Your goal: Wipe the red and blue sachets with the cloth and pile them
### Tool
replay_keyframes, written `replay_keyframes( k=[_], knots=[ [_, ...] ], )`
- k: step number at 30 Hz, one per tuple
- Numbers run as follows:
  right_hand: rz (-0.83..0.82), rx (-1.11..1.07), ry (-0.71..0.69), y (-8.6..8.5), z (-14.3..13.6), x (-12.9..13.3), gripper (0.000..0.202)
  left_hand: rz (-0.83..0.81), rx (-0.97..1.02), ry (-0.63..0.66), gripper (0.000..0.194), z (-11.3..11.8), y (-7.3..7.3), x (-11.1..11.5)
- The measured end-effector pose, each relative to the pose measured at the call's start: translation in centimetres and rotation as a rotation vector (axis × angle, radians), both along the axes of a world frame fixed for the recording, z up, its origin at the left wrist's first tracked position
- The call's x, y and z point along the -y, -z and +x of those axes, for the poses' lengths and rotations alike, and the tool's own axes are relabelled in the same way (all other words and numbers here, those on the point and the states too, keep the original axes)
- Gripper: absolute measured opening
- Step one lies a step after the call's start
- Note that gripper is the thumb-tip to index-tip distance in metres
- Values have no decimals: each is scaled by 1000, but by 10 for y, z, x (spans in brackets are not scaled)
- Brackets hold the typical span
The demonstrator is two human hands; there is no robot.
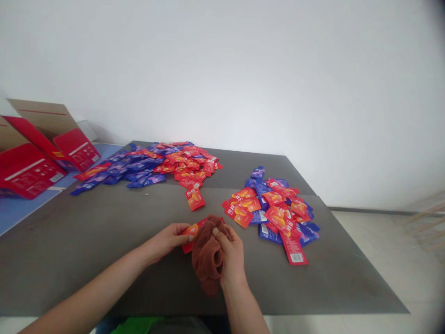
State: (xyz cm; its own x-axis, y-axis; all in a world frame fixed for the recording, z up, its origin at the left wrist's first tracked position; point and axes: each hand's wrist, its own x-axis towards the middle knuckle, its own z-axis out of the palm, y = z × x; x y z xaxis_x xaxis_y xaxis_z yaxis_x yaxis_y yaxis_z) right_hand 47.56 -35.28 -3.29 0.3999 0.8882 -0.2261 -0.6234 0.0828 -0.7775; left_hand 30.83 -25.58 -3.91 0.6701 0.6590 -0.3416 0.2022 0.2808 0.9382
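Between the fingers and thumb of my left hand point(175, 239) is the left end of a red sachet point(188, 247) with an orange fruit print. My right hand point(231, 253) grips a bunched brown cloth point(205, 253), which lies against the sachet and covers most of it. Whether the right fingers also pinch the sachet behind the cloth is hidden. Just beyond my hands, a single red sachet point(195, 198) lies on the grey table. To the right of my hands is a loose pile of red and blue sachets point(274, 208).
A larger heap of blue and red sachets point(149, 162) spreads over the far left of the grey table point(139, 218). Open red cardboard boxes point(34, 162) stand on a blue surface point(21, 208) at the left. A white wall point(222, 83) rises behind the table.
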Motion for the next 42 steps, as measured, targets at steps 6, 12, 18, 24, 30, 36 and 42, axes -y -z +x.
replay_keyframes(
  k=[6, 12, 18, 24, 30, 36, 42],
  knots=[
    [42, 3, 19, 8, 6, 7, 34, 68, 24, -18, 40, -3, 6, 10],
    [76, -43, -8, 16, 7, 15, 40, 57, 72, -28, 37, -7, 11, 13],
    [-41, 387, 54, 19, 14, 19, 29, 184, 58, 3, 29, -8, 9, 13],
    [-99, 1370, 78, -16, 5, 30, 15, 317, -12, 71, 26, -4, 3, 17],
    [-102, 1799, -194, -15, -6, 4, 17, 427, -128, 68, 22, 1, 2, 15],
    [-499, 1981, -193, -24, 57, -20, 11, 577, -220, 139, 25, 5, -4, 20],
    [-187, 1876, -111, -50, 24, 9, 14, 518, -165, 115, 19, 0, 2, 23]
  ],
)
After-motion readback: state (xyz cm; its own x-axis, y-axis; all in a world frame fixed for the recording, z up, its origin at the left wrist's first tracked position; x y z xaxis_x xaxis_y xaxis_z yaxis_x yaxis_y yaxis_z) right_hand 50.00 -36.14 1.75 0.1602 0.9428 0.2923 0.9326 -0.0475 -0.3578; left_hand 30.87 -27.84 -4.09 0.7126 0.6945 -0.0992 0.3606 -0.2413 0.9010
